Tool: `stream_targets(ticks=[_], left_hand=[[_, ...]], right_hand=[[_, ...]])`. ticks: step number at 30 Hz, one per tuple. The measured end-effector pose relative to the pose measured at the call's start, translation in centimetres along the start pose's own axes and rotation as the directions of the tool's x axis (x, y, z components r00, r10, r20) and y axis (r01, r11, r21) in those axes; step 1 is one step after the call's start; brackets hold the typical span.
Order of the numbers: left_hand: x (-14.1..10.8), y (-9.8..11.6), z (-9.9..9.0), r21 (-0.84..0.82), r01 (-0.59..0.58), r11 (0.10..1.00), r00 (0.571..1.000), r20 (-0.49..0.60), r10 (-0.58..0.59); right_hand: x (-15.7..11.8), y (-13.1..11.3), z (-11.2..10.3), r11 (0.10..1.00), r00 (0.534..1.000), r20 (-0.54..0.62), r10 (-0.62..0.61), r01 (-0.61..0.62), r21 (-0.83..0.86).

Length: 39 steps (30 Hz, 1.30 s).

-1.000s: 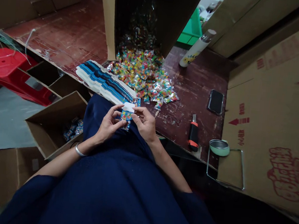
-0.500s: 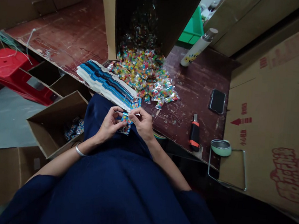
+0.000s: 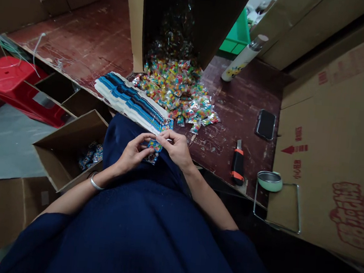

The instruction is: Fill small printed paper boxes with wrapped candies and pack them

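Observation:
Between my hands, just off the table's front edge, is a small blue printed packet. My left hand grips its left side between thumb and fingers. At the packet's upper right corner, my right hand is closed in a pinch; its fingertips hide what exactly they hold there. Just beyond the hands lies a long fanned row of blue and white packets. Behind that row, small clear bags of colourful candy spill from a tipped carton onto the table.
On the dark red table are a white bottle, a phone and a box cutter. A green bowl sits in a wire frame at right. An open carton with blue packets and a red stool are at left.
My right hand has shifted slightly right at the packet's top corner, and the white strip at its top edge no longer shows. My left hand keeps its grip.

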<state>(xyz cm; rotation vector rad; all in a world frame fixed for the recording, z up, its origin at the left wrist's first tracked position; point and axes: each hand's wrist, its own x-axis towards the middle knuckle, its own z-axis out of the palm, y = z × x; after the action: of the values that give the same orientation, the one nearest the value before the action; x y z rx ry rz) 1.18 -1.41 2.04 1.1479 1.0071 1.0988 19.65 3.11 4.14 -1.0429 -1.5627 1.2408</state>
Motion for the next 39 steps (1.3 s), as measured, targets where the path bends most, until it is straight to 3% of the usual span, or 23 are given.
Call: stream_targets(ticks=[5, 7, 10, 14, 16, 18, 20, 22, 24, 26, 30, 34, 39], left_hand=[[1.0, -0.4, -0.6, -0.089, 0.003, 0.996, 0.988, -0.150, -0.017], [1.3, -0.7, -0.8, -0.133, 0.016, 0.991, 0.982, -0.183, -0.040], [1.4, -1.1, -0.6, -0.144, 0.033, 0.989, 0.978, -0.200, -0.062], [1.5, -0.7, -0.8, -0.059, 0.006, 0.998, 0.985, -0.171, -0.016], [1.7, 0.2, -1.9, 0.041, 0.000, 0.999, 0.992, -0.122, 0.005], [1.7, 1.4, -4.3, 0.229, 0.029, 0.973, 0.998, -0.058, -0.016], [1.4, 2.9, -7.4, 0.520, 0.067, 0.852, 0.998, -0.033, -0.058], [0.8, 4.2, -10.7, 0.812, 0.079, 0.578, 0.997, -0.053, -0.062], [0.3, 5.1, -13.0, 0.934, 0.155, 0.323, 0.987, -0.134, -0.086], [0.0, 5.2, -13.9, 0.955, 0.186, 0.229, 0.980, -0.164, -0.113], [0.6, 3.9, -12.0, 0.937, 0.101, 0.334, 0.988, -0.055, -0.143], [1.3, 2.1, -9.4, 0.931, 0.044, 0.362, 0.979, 0.032, -0.200], [1.3, 0.2, -8.7, 0.930, -0.024, 0.368, 0.976, 0.103, -0.195]], right_hand=[[-0.9, 0.4, -0.3, 0.980, 0.961, 0.264, -0.083, 0.127, -0.155], [-1.0, 1.0, -0.2, 0.940, 0.940, 0.319, -0.123, 0.213, -0.265], [-1.0, 1.8, 0.4, 0.889, 0.934, 0.316, -0.165, 0.280, -0.363], [-1.0, 2.4, 1.6, 0.895, 0.940, 0.275, -0.203, 0.292, -0.337], [-0.8, 2.7, 2.0, 0.904, 0.942, 0.274, -0.194, 0.280, -0.324], [-0.4, 2.9, 1.8, 0.899, 0.932, 0.320, -0.170, 0.279, -0.337], [0.3, 3.0, 1.1, 0.880, 0.932, 0.331, -0.146, 0.275, -0.388], [1.0, 3.1, 0.1, 0.845, 0.963, 0.234, -0.132, 0.233, -0.481], [1.6, 3.1, -1.0, 0.819, 0.987, 0.106, -0.124, 0.162, -0.550], [2.0, 3.0, -2.1, 0.814, 0.992, 0.018, -0.129, 0.116, -0.569], [2.3, 3.5, -4.7, 0.758, 0.986, -0.024, -0.167, 0.112, -0.643], [2.7, 5.3, -6.5, 0.656, 0.998, 0.000, -0.069, 0.046, -0.754], [3.1, 6.8, -5.3, 0.533, 0.995, -0.042, -0.089, 0.012, -0.846]])
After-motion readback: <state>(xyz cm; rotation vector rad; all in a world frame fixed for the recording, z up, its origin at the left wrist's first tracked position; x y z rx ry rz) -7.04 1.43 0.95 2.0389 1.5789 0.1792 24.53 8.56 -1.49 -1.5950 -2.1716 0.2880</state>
